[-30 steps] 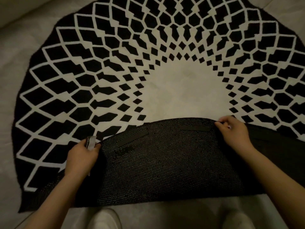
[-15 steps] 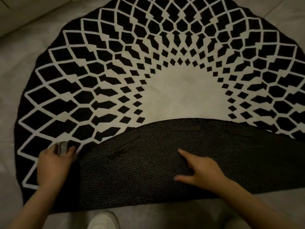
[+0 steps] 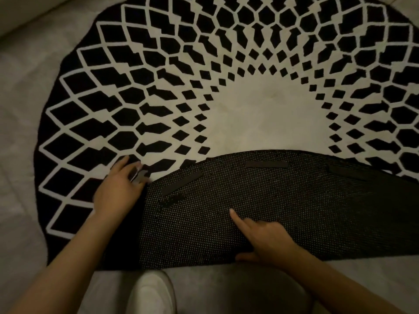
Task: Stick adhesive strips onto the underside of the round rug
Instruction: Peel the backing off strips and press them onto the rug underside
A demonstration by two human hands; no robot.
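The round rug (image 3: 260, 114) lies on the floor with its near edge folded up, dotted underside (image 3: 283, 211) bearing dark adhesive strips (image 3: 266, 164), while your left hand (image 3: 118, 193) pinches a small blurred piece and your right hand (image 3: 269, 241) presses there, forefinger straight.

Round rug on a pale grey floor

The floor (image 3: 27, 91) carries a black-and-white round rug (image 3: 158, 87), its near edge folded back to show the dotted dark underside (image 3: 294, 211); a white shoe (image 3: 152, 293) stands on the floor just before the fold.
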